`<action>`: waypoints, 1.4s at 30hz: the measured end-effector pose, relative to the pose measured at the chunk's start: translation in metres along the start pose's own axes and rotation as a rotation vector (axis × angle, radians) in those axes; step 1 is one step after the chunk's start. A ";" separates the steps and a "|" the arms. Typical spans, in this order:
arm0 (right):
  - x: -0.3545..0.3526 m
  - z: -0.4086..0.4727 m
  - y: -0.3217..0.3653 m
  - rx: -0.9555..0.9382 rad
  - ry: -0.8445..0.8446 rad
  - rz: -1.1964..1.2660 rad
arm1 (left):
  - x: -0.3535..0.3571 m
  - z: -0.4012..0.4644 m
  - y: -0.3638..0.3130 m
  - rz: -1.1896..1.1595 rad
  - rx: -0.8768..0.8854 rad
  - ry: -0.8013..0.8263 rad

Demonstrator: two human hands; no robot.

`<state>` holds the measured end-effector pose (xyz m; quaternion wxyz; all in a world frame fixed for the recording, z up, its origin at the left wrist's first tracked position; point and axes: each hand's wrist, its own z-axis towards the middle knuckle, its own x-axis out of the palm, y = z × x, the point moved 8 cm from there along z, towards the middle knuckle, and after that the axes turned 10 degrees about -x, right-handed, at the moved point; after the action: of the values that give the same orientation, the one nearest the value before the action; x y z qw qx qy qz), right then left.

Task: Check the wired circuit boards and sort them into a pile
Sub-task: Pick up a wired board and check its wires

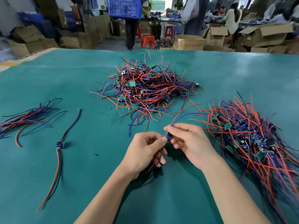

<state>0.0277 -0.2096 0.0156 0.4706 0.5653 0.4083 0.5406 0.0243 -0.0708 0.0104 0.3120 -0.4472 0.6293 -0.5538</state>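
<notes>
Both the left hand (146, 148) and the right hand (188, 141) pinched one small wired board (168, 136) between them; no writing on it was readable.

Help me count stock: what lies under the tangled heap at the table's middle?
The tangled heap rests on the green table mat. Only boards and wires on top show; whatever lies beneath them is covered.

Both forearms and hands (161, 146) are bare, with no sleeves, gloves, rings or watch showing.
</notes>
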 end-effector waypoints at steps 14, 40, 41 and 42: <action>-0.073 -0.012 0.052 -0.514 -0.677 -0.544 | 0.018 -0.005 0.002 0.252 0.000 0.151; 0.004 -0.011 0.032 -0.346 -0.079 -0.302 | 0.004 -0.002 -0.008 -0.018 0.021 0.041; 0.002 -0.011 0.035 -0.353 -0.099 -0.266 | 0.006 -0.003 -0.008 -0.002 0.012 0.070; -0.001 -0.012 0.038 -0.362 -0.130 -0.246 | 0.008 -0.005 -0.008 0.012 -0.003 0.101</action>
<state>0.0137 -0.2181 0.0518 0.6522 0.4512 0.3393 0.5059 0.0187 -0.0761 0.0202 0.2825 -0.4153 0.6476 -0.5730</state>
